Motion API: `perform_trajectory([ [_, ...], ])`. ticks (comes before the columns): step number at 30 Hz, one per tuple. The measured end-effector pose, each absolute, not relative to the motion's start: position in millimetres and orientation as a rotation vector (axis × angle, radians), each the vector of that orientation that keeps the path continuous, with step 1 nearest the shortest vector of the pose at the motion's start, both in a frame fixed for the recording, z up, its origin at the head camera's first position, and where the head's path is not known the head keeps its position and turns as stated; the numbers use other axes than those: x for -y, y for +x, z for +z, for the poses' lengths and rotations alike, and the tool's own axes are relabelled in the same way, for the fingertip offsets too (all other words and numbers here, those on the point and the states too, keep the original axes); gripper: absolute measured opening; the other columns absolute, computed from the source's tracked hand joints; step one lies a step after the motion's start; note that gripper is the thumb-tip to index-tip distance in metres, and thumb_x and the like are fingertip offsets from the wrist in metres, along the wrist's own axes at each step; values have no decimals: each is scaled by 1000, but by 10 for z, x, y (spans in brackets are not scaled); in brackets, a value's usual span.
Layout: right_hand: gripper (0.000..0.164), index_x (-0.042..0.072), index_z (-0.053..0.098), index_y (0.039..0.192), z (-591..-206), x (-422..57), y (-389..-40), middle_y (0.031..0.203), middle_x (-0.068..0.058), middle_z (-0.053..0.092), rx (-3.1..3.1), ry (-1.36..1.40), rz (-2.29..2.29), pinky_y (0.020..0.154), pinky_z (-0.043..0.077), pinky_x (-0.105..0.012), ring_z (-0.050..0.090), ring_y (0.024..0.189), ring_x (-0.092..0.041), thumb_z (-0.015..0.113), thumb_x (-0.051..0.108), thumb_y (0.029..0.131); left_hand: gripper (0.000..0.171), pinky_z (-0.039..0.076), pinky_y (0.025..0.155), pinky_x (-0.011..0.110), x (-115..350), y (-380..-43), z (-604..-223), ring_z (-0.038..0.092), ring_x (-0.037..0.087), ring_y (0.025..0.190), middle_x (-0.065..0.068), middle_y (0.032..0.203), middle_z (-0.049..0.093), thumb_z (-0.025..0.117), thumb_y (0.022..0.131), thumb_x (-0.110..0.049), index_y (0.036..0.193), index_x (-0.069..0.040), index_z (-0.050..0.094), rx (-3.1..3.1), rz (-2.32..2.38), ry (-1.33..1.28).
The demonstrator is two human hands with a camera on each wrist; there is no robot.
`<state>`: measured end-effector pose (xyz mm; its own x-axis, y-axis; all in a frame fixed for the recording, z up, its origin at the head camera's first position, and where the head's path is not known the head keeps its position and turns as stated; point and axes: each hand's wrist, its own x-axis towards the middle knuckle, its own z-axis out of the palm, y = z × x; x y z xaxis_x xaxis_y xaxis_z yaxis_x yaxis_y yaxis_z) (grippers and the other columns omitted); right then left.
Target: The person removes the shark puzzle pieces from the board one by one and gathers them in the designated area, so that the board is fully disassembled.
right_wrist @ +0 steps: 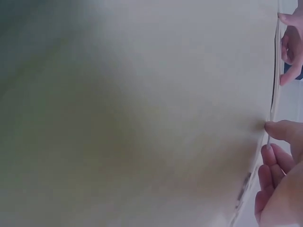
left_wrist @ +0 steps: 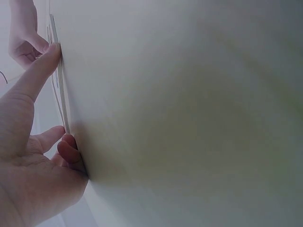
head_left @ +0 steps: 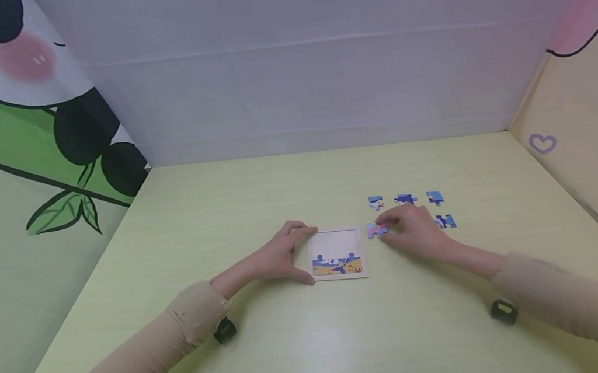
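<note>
A square puzzle tray [head_left: 335,243] with a pale rim lies flat on the table. Its bottom strip holds fitted pieces [head_left: 337,265] in orange, blue and white; the upper part shows bare backing. My left hand [head_left: 278,257] holds the tray by its left side, thumb at the near corner and a finger at the far corner. Just right of the tray, my right hand [head_left: 415,231] pinches a pink and light-blue puzzle piece [head_left: 371,231] between thumb and finger, at table level. The right wrist view shows the thumb [right_wrist: 284,130] and fingertips around the thin piece's edge.
Behind the right hand lie three loose blue puzzle pieces, the left [head_left: 376,202], middle [head_left: 404,198] and right [head_left: 435,197]. Another piece [head_left: 449,221], partly covered by the hand, lies right of it. A pale cloth wall [head_left: 323,91] stands along the table's back edge.
</note>
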<state>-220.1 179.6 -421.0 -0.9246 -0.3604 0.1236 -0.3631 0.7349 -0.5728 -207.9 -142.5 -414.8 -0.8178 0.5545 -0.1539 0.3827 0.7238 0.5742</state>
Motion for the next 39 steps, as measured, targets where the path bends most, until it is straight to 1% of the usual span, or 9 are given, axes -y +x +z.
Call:
perform_trajectory([
  [3,29,12,75,109,-4200,-1848,-2253,102,0,75,2969,626,918,88,48,-38,61,97,-18,79,15,81,104,44,104,40,1428,-2079,-4147,47,22,121,8,152,29,91,66,-38,153,-19,35,-2609,768,730],
  [9,25,13,76,104,-4132,-1953,-2326,98,2,75,2997,737,810,79,49,-31,64,89,-14,80,15,80,104,37,114,44,1436,-2086,-4150,42,24,134,8,153,29,91,66,-39,153,-20,36,-2613,760,739],
  [11,24,14,76,103,-4119,-1978,-2335,98,2,75,2998,762,800,78,48,-30,64,89,-14,80,16,80,104,36,115,45,1436,-2088,-4150,40,25,136,8,153,29,91,66,-39,153,-20,36,-2612,758,741],
  [17,25,17,76,105,-4111,-2028,-2363,106,1,75,3020,752,806,83,48,-37,63,101,-20,81,19,81,105,36,115,45,1442,-2086,-4150,40,25,136,8,153,29,91,66,-39,153,-20,36,-2611,754,739],
  [20,25,19,77,106,-4115,-2045,-2375,107,1,75,3029,736,813,85,47,-38,61,104,-22,81,20,81,105,36,115,45,1443,-2086,-4151,40,25,135,8,153,29,91,66,-39,153,-20,36,-2610,758,737],
  [33,26,19,77,105,-4116,-2067,-2392,106,1,75,3026,728,808,84,44,-36,61,105,-23,82,22,80,104,37,114,44,1444,-2093,-4167,41,24,134,7,153,29,91,66,-39,153,-21,36,-2613,746,735],
  [39,27,19,77,105,-4136,-2074,-2404,106,2,75,3026,731,831,83,44,-34,62,106,-23,82,23,79,104,36,115,44,1444,-2091,-4169,40,24,135,7,154,29,91,66,-39,153,-21,36,-2613,746,738],
])
